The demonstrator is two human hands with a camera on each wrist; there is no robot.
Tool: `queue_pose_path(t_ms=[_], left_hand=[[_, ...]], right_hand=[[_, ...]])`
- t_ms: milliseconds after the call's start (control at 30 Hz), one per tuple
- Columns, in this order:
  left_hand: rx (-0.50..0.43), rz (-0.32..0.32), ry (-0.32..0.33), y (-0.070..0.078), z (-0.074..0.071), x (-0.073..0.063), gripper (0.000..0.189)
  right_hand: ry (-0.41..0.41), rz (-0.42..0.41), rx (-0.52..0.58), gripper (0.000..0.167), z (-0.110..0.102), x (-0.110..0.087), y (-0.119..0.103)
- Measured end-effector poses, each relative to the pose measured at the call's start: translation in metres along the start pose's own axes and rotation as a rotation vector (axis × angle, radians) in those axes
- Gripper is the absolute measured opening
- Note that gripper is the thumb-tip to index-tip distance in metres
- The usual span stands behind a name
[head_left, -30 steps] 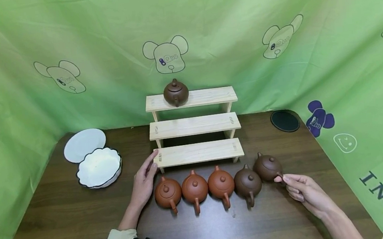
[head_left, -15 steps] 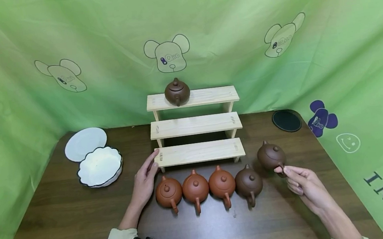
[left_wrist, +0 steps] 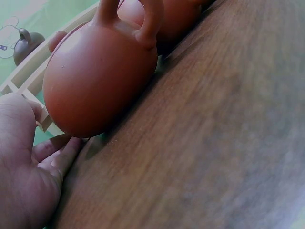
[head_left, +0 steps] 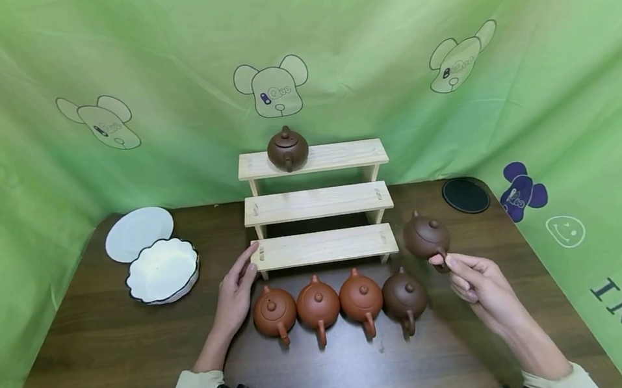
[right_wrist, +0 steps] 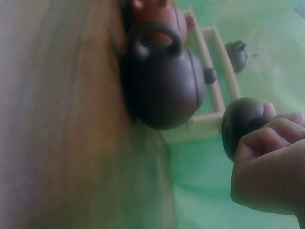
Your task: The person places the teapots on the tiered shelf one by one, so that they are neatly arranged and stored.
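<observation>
A dark brown, round clay teapot point(head_left: 426, 236) is being held raised above the dark wood-grain surface point(head_left: 336, 387), its handle being pinched between the thumb and fingers of the right hand point(head_left: 489, 288). It is being positioned just right of a three-tier pale wooden rack point(head_left: 318, 203), with its spout being pointed toward the back. The rack's left end is being touched at the lowest tier point(head_left: 324, 246) by the left hand point(head_left: 233, 302), whose fingers are being extended with the thumb spread apart.

In front of the rack, a row is being formed by three reddish-orange, round clay teapots point(head_left: 318, 306) and a second dark brown clay teapot point(head_left: 404, 296). The top tier is being occupied toward its left by another dark brown clay teapot point(head_left: 287, 150). At the far left, surface space is being taken by a scalloped white bowl with a dark rim point(head_left: 162, 271) and an oval white plate point(head_left: 139, 233).
</observation>
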State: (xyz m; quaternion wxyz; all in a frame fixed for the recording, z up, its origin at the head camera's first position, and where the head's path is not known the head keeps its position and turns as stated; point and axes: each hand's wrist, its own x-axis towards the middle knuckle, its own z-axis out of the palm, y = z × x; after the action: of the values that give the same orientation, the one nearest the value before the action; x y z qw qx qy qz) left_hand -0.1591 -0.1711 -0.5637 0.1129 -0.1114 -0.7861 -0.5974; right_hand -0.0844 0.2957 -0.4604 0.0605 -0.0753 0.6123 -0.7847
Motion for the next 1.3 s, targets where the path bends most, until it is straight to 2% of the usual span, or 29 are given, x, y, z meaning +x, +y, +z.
queue_pose_path(t_ms=[300,400,500,600,867,967,1200,1300], left_hand=[[-0.015,0.001,0.001,0.018,0.0,-0.003,0.044],[-0.02,-0.002,0.003,0.015,0.0,-0.003,0.044],[-0.015,0.011,0.007,0.005,0.0,-0.001,0.044],[-0.009,-0.004,0.003,0.002,0.0,0.0,0.044],[0.0,-0.048,-0.006,0.03,0.0,-0.003,0.045],[0.002,-0.032,-0.002,0.028,0.0,-0.002,0.045],[-0.007,0.001,-0.003,0.005,-0.001,0.0,0.045],[-0.013,0.012,-0.001,0.005,0.0,0.0,0.045]], right_hand=[[-0.001,-0.016,-0.03,0.041,0.017,0.016,-0.012],[0.01,-0.015,-0.035,0.039,0.024,0.023,-0.017],[0.024,-0.013,-0.047,0.037,0.031,0.03,-0.021],[0.041,-0.019,-0.057,0.036,0.039,0.035,-0.024],[0.08,-0.035,-0.072,0.034,0.056,0.049,-0.034],[0.095,-0.042,-0.077,0.033,0.061,0.056,-0.038],[0.134,-0.078,-0.073,0.033,0.069,0.073,-0.049],[0.137,-0.089,-0.07,0.032,0.07,0.078,-0.052]])
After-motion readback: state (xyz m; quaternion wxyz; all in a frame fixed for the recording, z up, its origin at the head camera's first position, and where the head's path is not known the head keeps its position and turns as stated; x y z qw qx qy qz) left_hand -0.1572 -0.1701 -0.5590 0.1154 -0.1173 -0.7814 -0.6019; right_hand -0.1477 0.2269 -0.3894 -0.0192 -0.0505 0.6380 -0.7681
